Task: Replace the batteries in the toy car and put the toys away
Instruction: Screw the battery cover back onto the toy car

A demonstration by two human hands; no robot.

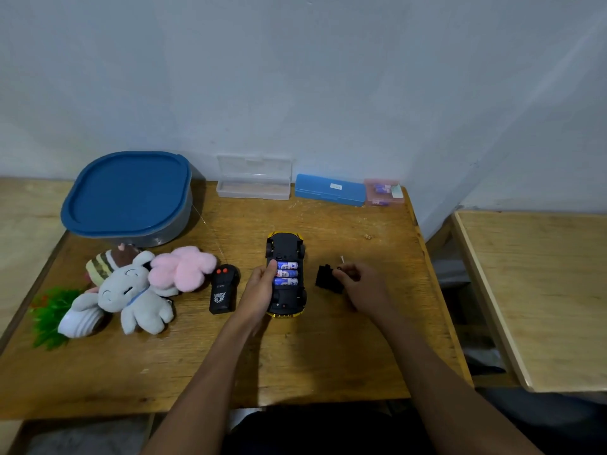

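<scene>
The left hand (259, 287) gripped the upturned toy car (285, 274) on the tabletop (328, 356), its thumb on the three batteries (287, 274) in the open bay. The right hand's (359, 285) fingers pinched the black battery cover (326, 278) just right of the car. Beyond the left fingers lay the remote (223, 292), plush toys (138, 290) and a lidded blue bin (129, 195).

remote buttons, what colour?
Red: two small buttons at the top of the black remote, left of the car. Head view.

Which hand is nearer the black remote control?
Left. The left hand grips the toy car right beside the remote control; the right hand is beyond the car.
</scene>
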